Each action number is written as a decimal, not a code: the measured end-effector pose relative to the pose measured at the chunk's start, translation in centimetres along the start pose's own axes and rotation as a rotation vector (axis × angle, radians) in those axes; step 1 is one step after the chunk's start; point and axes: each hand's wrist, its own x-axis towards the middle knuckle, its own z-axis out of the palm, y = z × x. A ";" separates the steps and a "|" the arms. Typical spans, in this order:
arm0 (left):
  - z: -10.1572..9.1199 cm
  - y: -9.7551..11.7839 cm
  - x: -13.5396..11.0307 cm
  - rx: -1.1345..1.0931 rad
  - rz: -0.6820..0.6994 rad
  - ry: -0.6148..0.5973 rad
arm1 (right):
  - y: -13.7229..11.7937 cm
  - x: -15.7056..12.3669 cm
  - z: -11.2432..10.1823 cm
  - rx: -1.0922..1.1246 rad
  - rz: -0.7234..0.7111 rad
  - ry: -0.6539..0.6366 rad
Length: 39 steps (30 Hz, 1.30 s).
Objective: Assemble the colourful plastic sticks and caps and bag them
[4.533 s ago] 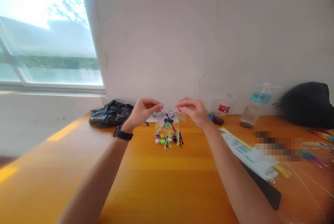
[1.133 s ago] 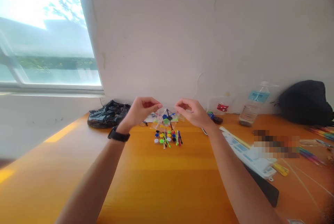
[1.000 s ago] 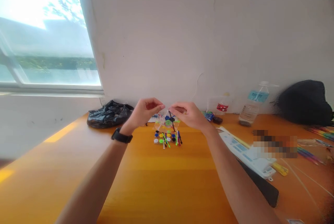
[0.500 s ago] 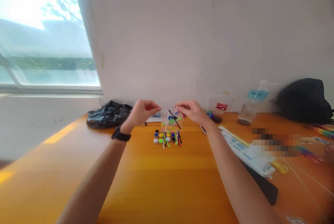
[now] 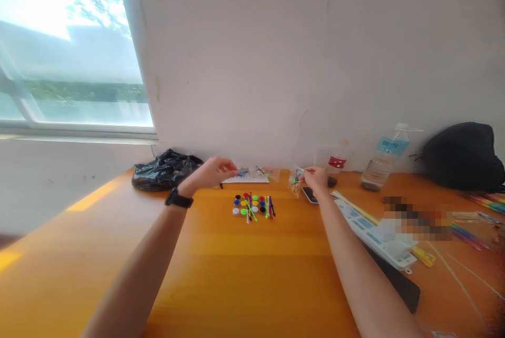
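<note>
My right hand (image 5: 315, 177) pinches a small clear plastic bag (image 5: 294, 182) with colourful small parts inside, which hangs to the left of its fingers. My left hand (image 5: 215, 172) is stretched out at the back of the table, its thumb and fingers a little apart. Just beyond its fingertips, another clear bag of blue parts (image 5: 243, 172) lies on a white sheet (image 5: 252, 180); whether they touch is not clear. Beside that is one more clear bag with dark and green parts (image 5: 263, 171). In front are rows of coloured round pieces (image 5: 243, 212) and thin arrow-like sticks (image 5: 272, 207).
On the left lies a black plastic bag (image 5: 165, 171). To the right are a phone (image 5: 310, 195), a white plastic case (image 5: 361, 230), a dark flat slab (image 5: 404, 288), a water bottle (image 5: 379, 167) and a black backpack (image 5: 463, 156). The wall stands close behind the table.
My hands have moved apart. The right one has carried the bag of parts to the right, away from above the round pieces, and the left one has shifted slightly left.
</note>
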 end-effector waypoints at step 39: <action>11.4 -9.7 2.2 0.021 0.082 -0.213 | -5.6 -9.8 7.9 -0.640 -0.567 -1.060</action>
